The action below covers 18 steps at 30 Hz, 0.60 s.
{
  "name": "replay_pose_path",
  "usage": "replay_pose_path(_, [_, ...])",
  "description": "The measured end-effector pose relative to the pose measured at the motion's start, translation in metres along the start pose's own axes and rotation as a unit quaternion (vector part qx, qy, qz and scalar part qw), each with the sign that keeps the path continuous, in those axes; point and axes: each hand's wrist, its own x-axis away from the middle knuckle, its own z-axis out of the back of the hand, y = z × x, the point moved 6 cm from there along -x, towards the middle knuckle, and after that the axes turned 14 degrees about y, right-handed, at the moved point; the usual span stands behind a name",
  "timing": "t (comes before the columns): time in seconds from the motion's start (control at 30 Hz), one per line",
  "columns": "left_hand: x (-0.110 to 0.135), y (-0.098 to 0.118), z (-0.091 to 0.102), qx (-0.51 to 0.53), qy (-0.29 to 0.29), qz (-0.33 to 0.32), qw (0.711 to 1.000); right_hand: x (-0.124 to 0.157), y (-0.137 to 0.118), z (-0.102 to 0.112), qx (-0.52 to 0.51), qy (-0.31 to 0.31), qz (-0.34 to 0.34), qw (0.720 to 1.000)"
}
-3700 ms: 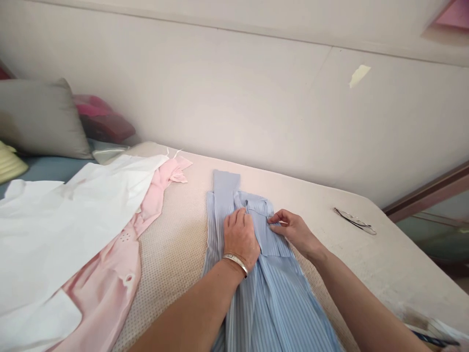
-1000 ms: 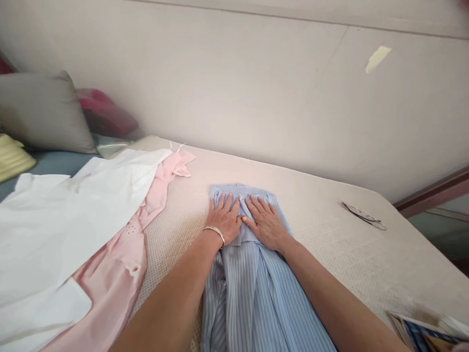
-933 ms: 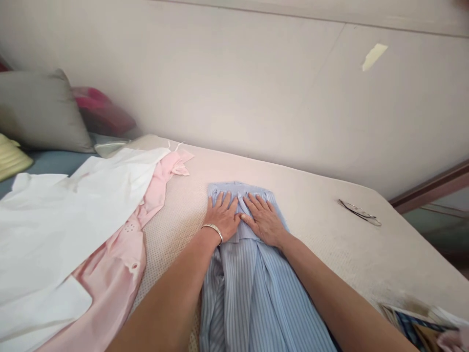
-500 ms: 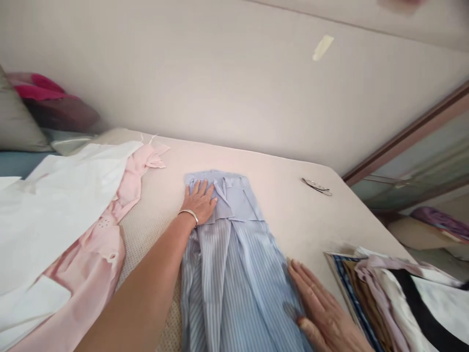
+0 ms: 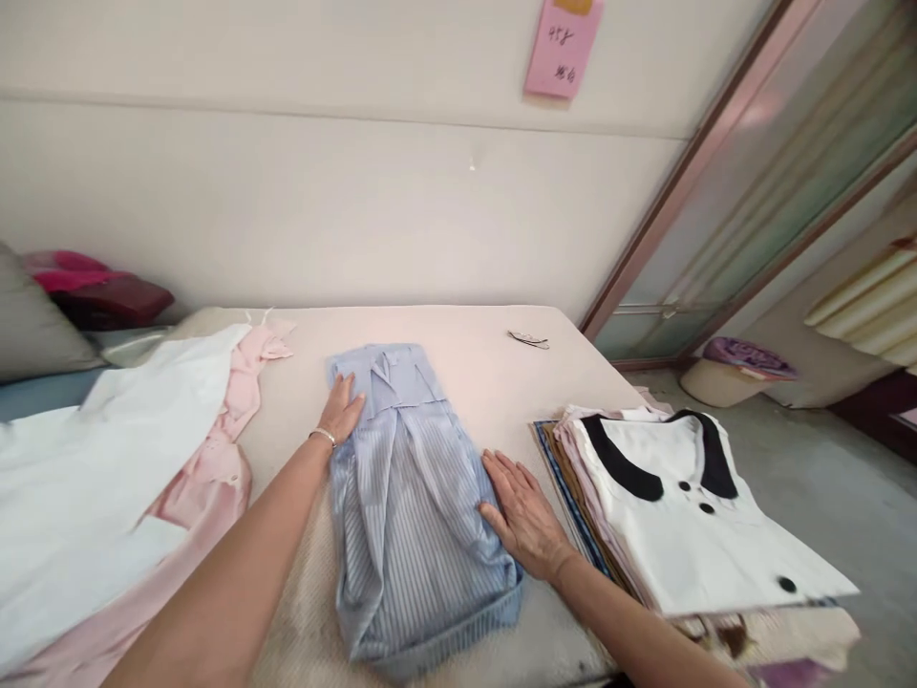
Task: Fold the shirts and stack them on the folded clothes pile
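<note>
A blue striped garment (image 5: 422, 516) lies lengthwise on the pale padded bed (image 5: 473, 373), its lower end bunched or folded over near me. Its plain blue top part has a small loose strip on it. My left hand (image 5: 342, 409), with a bracelet at the wrist, rests on the upper left edge of the garment, fingers out and partly curved. My right hand (image 5: 526, 511) lies flat along the garment's right side, fingers stretched and thumb apart. Neither hand grips anything that I can see.
White cloth (image 5: 107, 459) and a pink garment (image 5: 215, 459) spread out on the left. At right stands a stack of folded clothes with a white black-collared shirt (image 5: 688, 516) on top. Eyeglasses (image 5: 528, 339) lie near the wall. Past the bed's edge stands a bin (image 5: 731, 377).
The view has tilted up and turned right, showing a pink note and the whole stack. The garment's lower end now shows folded or bunched. My left hand sits nearer its left edge.
</note>
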Motion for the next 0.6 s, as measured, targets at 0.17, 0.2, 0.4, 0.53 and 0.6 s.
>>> replay_pose_path(0.17, [0.124, -0.005, 0.053, 0.064, -0.061, 0.008, 0.996, 0.001, -0.001, 0.0, -0.028, 0.034, -0.02, 0.999])
replay_pose_path(0.2, [0.157, -0.008, 0.063, 0.098, -0.08, 0.023, 0.992, 0.0, 0.0, 0.001, -0.05, 0.045, -0.035, 0.997])
replay_pose_path(0.4, [0.304, -0.018, 0.108, 0.095, -0.038, 0.037, 0.994, 0.007, 0.008, 0.014, -0.154, 0.106, -0.17, 0.968])
replay_pose_path(0.53, [0.319, 0.001, 0.112, 0.017, 0.074, -0.041, 0.996, 0.021, -0.003, 0.028, -0.16, 0.099, -0.176, 0.966])
replay_pose_path(0.6, [0.314, 0.015, 0.109, -0.008, 0.123, -0.072, 0.99, 0.026, -0.016, 0.033, -0.163, 0.101, -0.154, 0.969])
